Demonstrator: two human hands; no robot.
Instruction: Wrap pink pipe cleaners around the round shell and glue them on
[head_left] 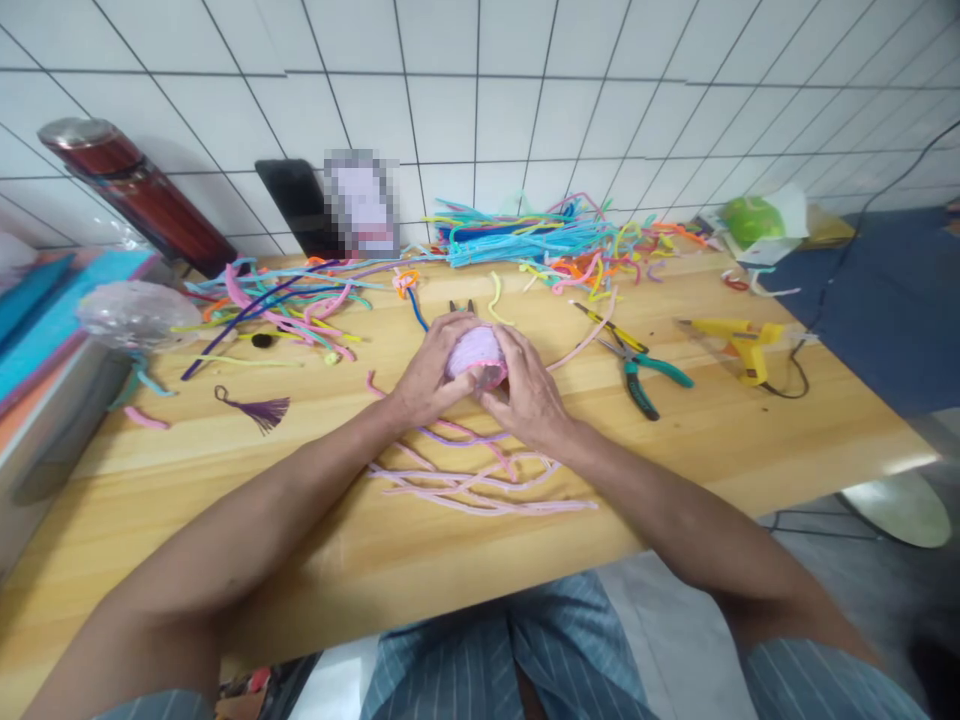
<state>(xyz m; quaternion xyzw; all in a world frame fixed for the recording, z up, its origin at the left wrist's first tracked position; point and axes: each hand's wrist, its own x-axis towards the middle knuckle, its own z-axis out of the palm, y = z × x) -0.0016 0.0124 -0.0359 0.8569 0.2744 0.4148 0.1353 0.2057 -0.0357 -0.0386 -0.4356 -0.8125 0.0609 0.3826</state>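
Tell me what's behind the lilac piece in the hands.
Beyond the lilac piece, dark tips and a yellow stem show; whatever the tips join is covered by the left hand.

Tabletop (337, 575): light wood, smooth, slight sheen. Lilac piece (476, 348) reads fuzzy and matt to me. Pink strands (570, 507) and blue bundle (495, 250) — same soft, fuzzy pile. Flask (165, 210): glossy body, metallic-looking lid (75, 130). Pliers (667, 371): smooth, plastic-looking handles. Glue gun (742, 345): yellow plastic. Clear bag (139, 312) — thin, crinkled, shiny plastic. Tassel (266, 410): stringy thread. I log wall tiles (442, 120) as smooth, glossy; striped clothing (420, 650), matt cloth.
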